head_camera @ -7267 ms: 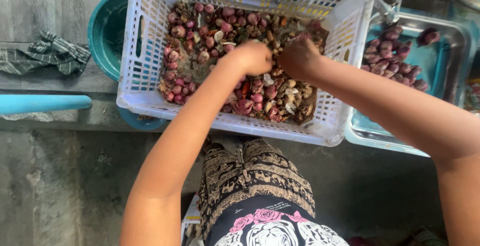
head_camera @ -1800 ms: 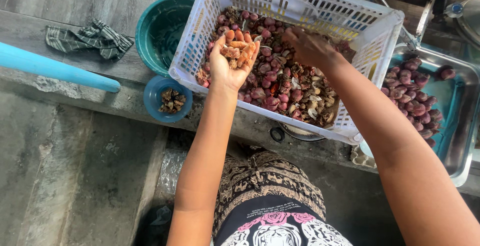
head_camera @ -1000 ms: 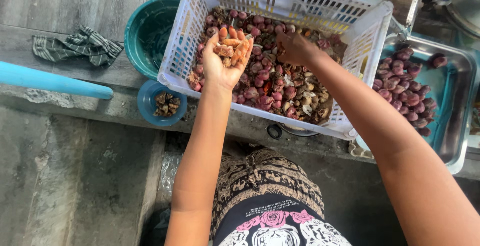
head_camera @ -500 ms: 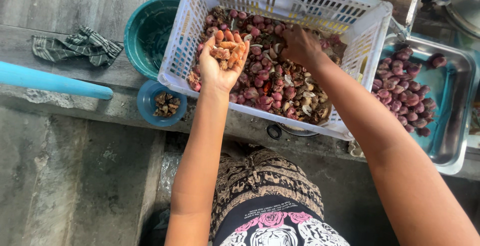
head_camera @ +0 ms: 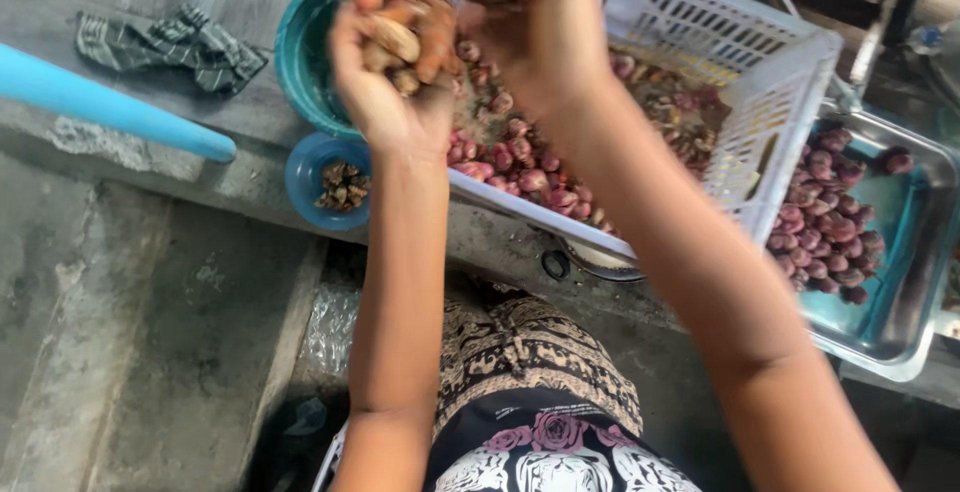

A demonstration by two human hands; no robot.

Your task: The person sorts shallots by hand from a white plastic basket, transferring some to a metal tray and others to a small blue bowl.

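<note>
My left hand (head_camera: 385,82) is raised palm-up and cupped around a heap of brown peels and small pieces (head_camera: 405,37). My right hand (head_camera: 530,22) is lifted beside it, fingers bunched, pinching some small bits at the top edge of the view. Both hands hover over the near left part of a white plastic basket (head_camera: 790,102) that holds many red shallots (head_camera: 510,157) mixed with skins. A small blue bowl (head_camera: 305,187) with brown scraps sits below my left hand on the concrete ledge.
A large teal basin (head_camera: 300,52) stands left of the basket. A metal tray (head_camera: 900,302) with more shallots lies at the right. A blue pipe (head_camera: 100,102) and a striped cloth (head_camera: 170,47) lie on the ledge at left. My patterned lap is below.
Both hands have risen out of the basket toward the camera. The left palm still carries its heap of peels, and the right hand has come up next to it.
</note>
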